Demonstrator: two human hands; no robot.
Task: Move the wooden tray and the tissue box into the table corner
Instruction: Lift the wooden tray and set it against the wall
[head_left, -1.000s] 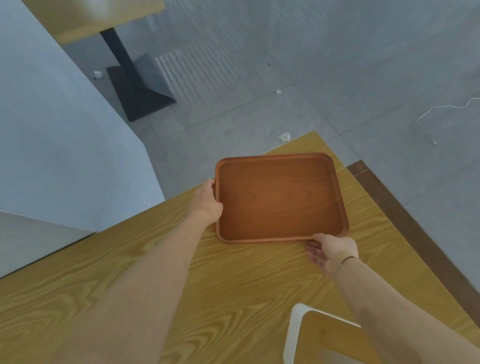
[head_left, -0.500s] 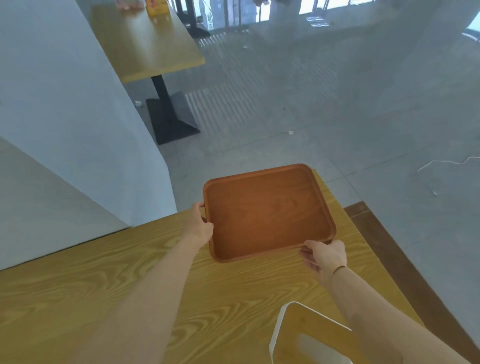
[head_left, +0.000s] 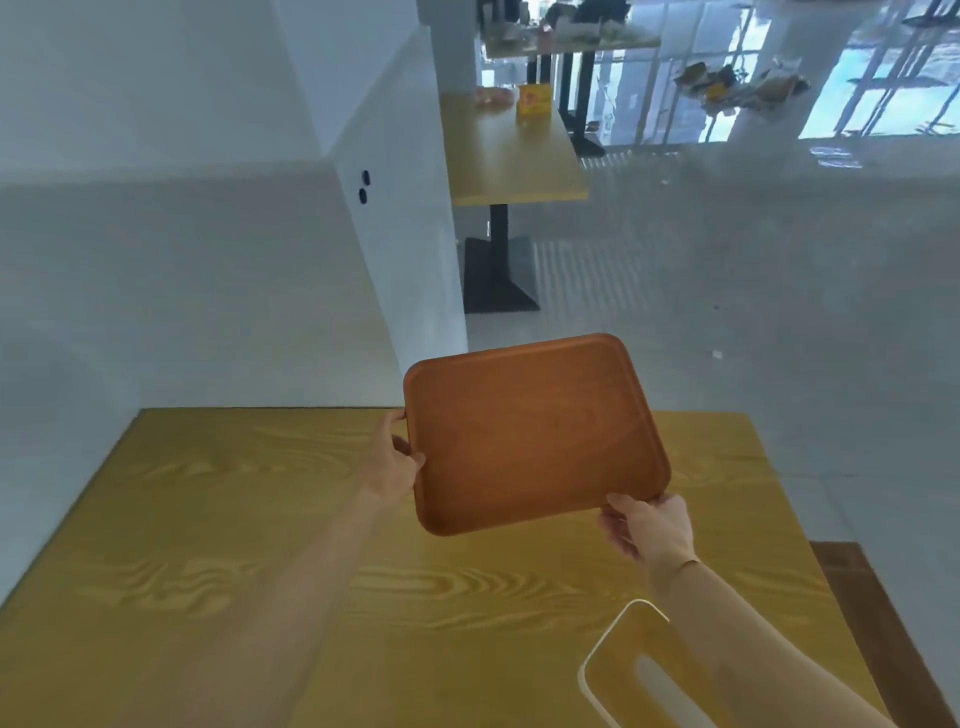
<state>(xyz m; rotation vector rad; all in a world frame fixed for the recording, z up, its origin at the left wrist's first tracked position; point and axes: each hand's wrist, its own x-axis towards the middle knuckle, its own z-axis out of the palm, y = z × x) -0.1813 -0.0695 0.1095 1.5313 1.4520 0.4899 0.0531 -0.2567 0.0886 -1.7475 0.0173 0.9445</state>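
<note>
The reddish-brown wooden tray hangs tilted in the air above the far part of the yellow wood-grain table. My left hand grips its left edge. My right hand grips its near right corner. The tissue box, white-rimmed with a wooden top and a slot, stands at the near right of the table, partly hidden under my right forearm.
A white wall runs along the table's far and left sides. The table's right edge drops to a grey floor, with a brown strip beside it. Another yellow table on a black post stands farther back.
Both hands have lifted the tray off the table and tilted it, and it sits more to the left. The camera has swung upward, showing the wall and the room beyond.
</note>
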